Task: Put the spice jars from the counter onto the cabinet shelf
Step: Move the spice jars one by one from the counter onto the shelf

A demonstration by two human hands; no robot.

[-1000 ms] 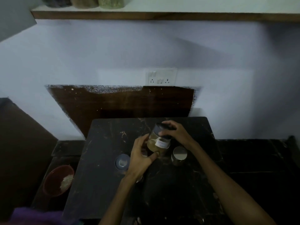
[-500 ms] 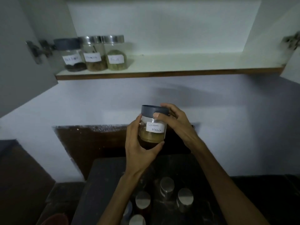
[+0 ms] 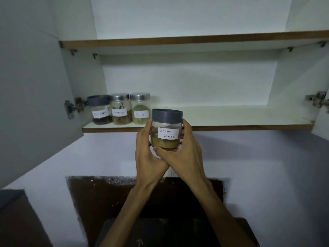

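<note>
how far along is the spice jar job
Done: three jars stand at the left of the lower shelf. In hand: the Garam Masala jar, held by left hand and right hand before the shelf edge. Left: shelving it; the counter is out of view.

1. You held the Garam Masala jar (image 3: 167, 130) upright in both hands, left hand (image 3: 146, 150) and right hand (image 3: 185, 150) wrapped round its sides.
2. It was in front of the shelf (image 3: 231, 120) edge.
3. Three jars (image 3: 121, 108) stood at the shelf's left end.
</note>
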